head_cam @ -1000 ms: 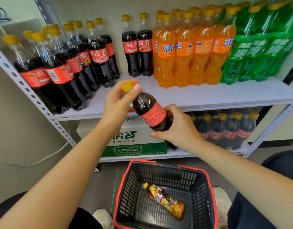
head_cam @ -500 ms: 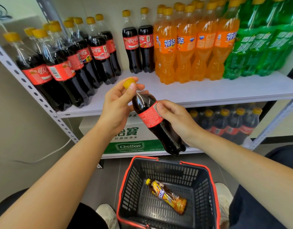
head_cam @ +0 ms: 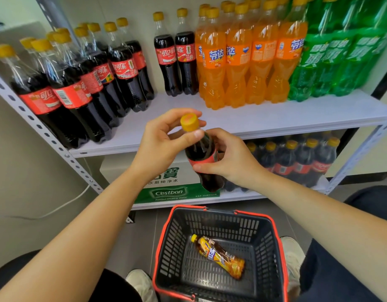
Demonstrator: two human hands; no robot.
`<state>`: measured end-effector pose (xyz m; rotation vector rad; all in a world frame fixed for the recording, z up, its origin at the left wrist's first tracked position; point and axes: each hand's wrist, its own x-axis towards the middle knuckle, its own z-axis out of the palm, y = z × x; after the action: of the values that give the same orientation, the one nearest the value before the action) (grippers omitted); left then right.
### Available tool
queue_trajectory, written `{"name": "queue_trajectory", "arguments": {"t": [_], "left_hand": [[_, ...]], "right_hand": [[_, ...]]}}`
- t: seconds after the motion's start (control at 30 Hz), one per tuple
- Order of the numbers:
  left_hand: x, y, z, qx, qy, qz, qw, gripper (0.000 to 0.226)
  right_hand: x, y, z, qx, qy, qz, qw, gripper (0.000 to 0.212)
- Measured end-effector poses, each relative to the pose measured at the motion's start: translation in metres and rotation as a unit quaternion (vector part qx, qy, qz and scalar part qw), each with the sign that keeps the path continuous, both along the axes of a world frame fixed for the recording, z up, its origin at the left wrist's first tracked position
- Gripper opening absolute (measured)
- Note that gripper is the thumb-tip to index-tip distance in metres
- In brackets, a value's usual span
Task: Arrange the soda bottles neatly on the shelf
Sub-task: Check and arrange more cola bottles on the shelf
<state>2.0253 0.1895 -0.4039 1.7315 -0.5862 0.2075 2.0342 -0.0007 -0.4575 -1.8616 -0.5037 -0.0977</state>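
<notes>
Stocked shelf ahead; left hand pinches cola bottle by neck, right hand grips label, over basket.

Shop: stocked shelf, shopping basket

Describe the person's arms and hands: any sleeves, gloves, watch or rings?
The left forearm and right forearm are bare to the frame edge, no sleeves. The left hand and right hand wear no gloves; no watch, ring or wristband shows.
</notes>
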Motion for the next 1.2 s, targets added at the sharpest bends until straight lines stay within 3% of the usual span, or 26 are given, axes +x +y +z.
{"name": "queue_trajectory", "arguments": {"t": [0.1, 0.23, 0.4, 0.57, 0.73, 0.83, 0.97, 1.2], "left_hand": [[-0.002, 0.010, 0.006, 0.056, -0.020, -0.012, 0.998, 0.028], [-0.004, 0.021, 0.012, 0.176, -0.120, 0.015, 0.977, 0.018], [-0.011, 0.016, 0.004, 0.204, -0.193, 0.107, 0.954, 0.011], [-0.013, 0.006, -0.003, 0.157, -0.121, 0.194, 0.961, 0.012], [-0.002, 0.018, -0.003, 0.090, 0.019, 0.089, 0.992, 0.007], [-0.001, 0.023, -0.007, 0.075, 0.029, 0.040, 0.996, 0.017], [-0.001, 0.019, -0.013, -0.011, 0.022, 0.013, 1.000, 0.027], [-0.004, 0.002, -0.015, -0.082, 0.001, 0.142, 0.986, 0.019]], "right_hand": [[0.002, -0.005, -0.005, -0.009, -0.001, 0.008, 1.000, 0.065], [0.004, -0.010, -0.010, -0.057, -0.033, -0.004, 0.998, 0.068], [0.003, -0.011, -0.017, -0.121, -0.076, -0.043, 0.989, 0.073], [0.004, -0.014, -0.020, -0.145, -0.099, -0.053, 0.983, 0.074], [0.006, -0.017, -0.019, -0.128, -0.062, -0.042, 0.989, 0.073], [0.005, -0.019, -0.016, -0.099, -0.022, -0.004, 0.995, 0.074], [0.006, -0.021, -0.011, -0.020, 0.043, 0.068, 0.997, 0.066], [0.006, -0.020, -0.012, 0.016, 0.119, 0.104, 0.987, 0.049]]}}
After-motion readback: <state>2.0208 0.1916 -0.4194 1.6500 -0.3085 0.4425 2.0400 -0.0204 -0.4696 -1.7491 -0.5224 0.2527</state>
